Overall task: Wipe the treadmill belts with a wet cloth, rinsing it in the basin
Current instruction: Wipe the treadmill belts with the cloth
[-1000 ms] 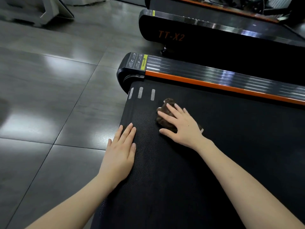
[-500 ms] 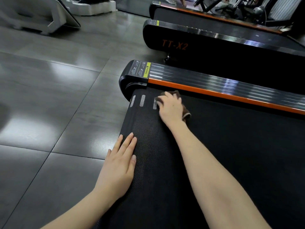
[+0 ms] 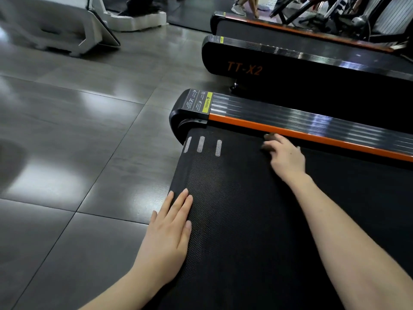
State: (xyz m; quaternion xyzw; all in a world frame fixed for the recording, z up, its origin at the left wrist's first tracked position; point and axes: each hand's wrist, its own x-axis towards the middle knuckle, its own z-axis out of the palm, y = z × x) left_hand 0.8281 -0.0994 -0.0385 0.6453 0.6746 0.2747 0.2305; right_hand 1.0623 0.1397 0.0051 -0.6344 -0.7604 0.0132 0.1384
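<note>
A black treadmill belt (image 3: 234,198) fills the lower right of the head view. My right hand (image 3: 286,156) presses a brown cloth (image 3: 268,136) flat on the belt close to the orange side rail (image 3: 312,137); only a small brown edge of the cloth shows past my fingertips. My left hand (image 3: 169,229) lies flat with fingers together on the belt's left edge, holding nothing. No basin is in view.
A second treadmill marked TT-X2 (image 3: 290,63) stands behind, and a third (image 3: 279,27) beyond it. Grey floor tiles (image 3: 78,130) spread to the left. White equipment (image 3: 55,25) sits at the far left. A person's legs (image 3: 245,5) show at the top.
My right hand has slid the cloth away from me and then rightward along the orange rail, past the belt's white marks. My left hand has stayed in place.
</note>
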